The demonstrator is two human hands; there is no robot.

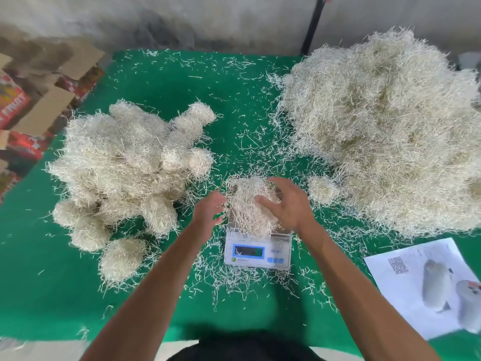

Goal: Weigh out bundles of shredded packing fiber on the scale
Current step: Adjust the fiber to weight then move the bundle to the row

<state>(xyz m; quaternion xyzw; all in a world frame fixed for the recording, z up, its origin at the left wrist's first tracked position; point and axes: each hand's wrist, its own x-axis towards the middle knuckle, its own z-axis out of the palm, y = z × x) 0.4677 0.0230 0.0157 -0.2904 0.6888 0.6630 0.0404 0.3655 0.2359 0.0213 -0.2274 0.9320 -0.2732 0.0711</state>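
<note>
Your 2 bare hands meet over the small white digital scale with a blue display (pixel 257 250), which sits on the green felt-like table cover (pixel 161 82) straight in front of you. A pale, tangled bundle of shredded packing fiber (pixel 247 204) rests on the scale's metal platform and overhangs its edges. Your right hand (pixel 285 204) lies on the right side of that bundle, fingers spread and fairly straight, thumb on top, not clamped round it. Your left hand (pixel 208 211) sits just beside the bundle's left edge with fingers relaxed and apart; whether it touches the fiber you cannot tell. The display's digits are too blurred to read.

To your left lies a heap of rounded fiber bundles (pixel 130 165). To your right stands the big loose mound of fiber (pixel 390 126), with 1 small clump (pixel 322 190) at its near edge. Stray shreds litter the cover. A white printed sheet with a QR code (pixel 426 285) lies at near right, and red cardboard boxes (pixel 39 100) stand beyond the table's left edge
</note>
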